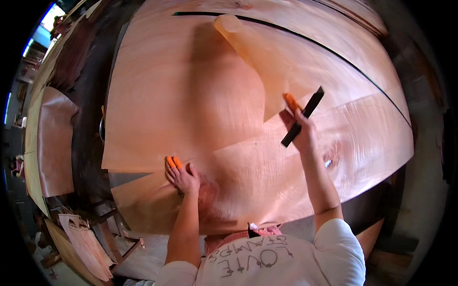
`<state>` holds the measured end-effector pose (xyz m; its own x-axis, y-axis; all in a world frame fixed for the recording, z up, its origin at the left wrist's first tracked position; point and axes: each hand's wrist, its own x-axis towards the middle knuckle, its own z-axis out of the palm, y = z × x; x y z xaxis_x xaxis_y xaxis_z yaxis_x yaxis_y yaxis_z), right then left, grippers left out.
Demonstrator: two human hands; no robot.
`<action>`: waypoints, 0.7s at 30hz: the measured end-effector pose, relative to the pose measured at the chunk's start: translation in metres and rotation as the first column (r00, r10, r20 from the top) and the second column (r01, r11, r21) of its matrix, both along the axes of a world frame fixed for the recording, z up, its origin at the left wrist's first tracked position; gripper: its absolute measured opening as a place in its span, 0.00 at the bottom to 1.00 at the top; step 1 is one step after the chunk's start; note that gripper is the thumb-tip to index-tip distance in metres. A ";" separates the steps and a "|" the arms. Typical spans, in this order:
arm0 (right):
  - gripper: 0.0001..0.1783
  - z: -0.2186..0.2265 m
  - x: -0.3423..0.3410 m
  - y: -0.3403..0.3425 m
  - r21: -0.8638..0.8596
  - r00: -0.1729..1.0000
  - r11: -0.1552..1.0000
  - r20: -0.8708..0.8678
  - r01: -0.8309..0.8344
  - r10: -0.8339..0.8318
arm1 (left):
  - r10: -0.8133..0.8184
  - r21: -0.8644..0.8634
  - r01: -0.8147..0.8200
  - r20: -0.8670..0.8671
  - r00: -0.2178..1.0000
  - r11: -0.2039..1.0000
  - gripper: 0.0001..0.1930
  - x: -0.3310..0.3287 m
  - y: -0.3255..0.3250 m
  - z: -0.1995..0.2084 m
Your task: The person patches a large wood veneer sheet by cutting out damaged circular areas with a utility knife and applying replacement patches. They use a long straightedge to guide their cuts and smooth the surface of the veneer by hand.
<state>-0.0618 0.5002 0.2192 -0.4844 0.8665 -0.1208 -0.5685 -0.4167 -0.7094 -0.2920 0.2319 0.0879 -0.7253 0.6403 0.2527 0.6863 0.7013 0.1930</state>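
While my left hand (183, 180) lies loose, my right hand (299, 125) clasping a black bar (313, 102), this curling sheet (226, 100) looks light, floppy, tearable, best taken by its edge.

Well left of the left fingers (170, 163): one brown sheet (55, 143), edge uneven. Lower left of them: torn pale scraps (85, 245). Far upper left: bright opening (49, 19).
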 end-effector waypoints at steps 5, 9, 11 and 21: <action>0.16 -0.016 0.030 -0.153 -0.123 0.950 0.989 0.308 0.087 -0.045 | -0.021 0.043 0.021 -0.007 1.000 0.999 0.30 0.003 -0.010 -0.005; 0.15 -0.006 0.035 -0.257 -0.027 0.814 0.995 0.573 -0.096 0.094 | -0.042 0.124 0.055 -0.105 0.994 0.991 0.30 -0.008 -0.029 -0.019; 0.15 -0.020 0.045 -0.296 0.125 0.849 0.990 0.529 -0.067 -0.009 | -0.336 0.249 0.257 0.362 0.869 0.934 0.29 0.014 -0.021 0.012; 0.17 0.012 0.005 -0.362 0.619 0.650 0.597 0.732 -0.510 -0.203 | -0.348 0.336 0.197 0.937 0.025 0.921 0.37 0.045 -0.046 0.062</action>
